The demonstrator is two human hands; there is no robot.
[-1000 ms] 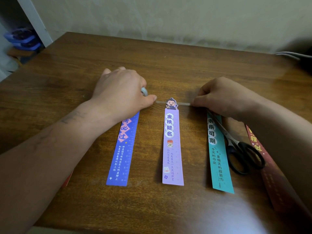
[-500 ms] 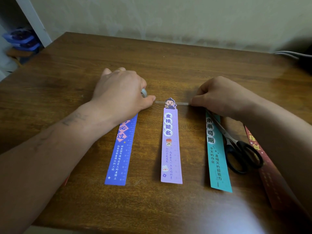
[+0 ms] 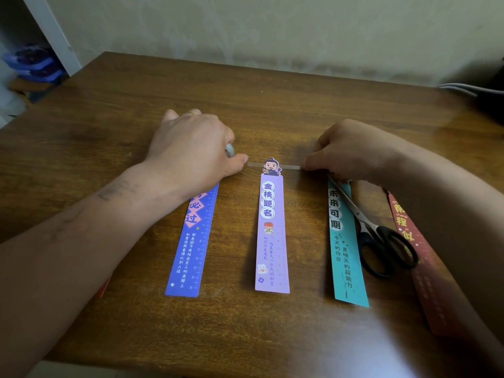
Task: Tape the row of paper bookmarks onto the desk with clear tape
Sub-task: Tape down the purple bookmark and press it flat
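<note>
Nearest the desk's (image 3: 272,85) front edge, the lower ends of the blue bookmark (image 3: 191,241), purple bookmark (image 3: 271,236) and teal bookmark (image 3: 345,257) lie loose, and a red bookmark (image 3: 401,219) runs partly under the right forearm. Nothing visible pins these ends, so a forearm brushing across could swing one out of the row.

Further in, the scissors (image 3: 368,227) lie slantwise over the teal bookmark, blades pointing up toward the right hand (image 3: 351,151), handles between teal and red. If that hand drags back it may catch the blades and pull the teal strip with them.

Beyond that, the tape (image 3: 289,166) is stretched between both hands, across the cartoon head at the purple bookmark's top. The right hand pinches its free end down near the desk. The left hand (image 3: 191,151) is curled round the roll (image 3: 230,150), thumb at the strip, covering the blue bookmark's top. I cannot tell whether the tape already touches the paper.

The likely faults, as I judge them:
- The strip lands only on the narrow head and holds weakly.
- Uneven pull from the roll lays it crooked or wrinkled.
- A sticky tug lifts the light paper and shifts it.
- The pinched end clings to the fingertips on letting go.

At the far edge, a cable (image 3: 458,88) lies well apart from the work.
</note>
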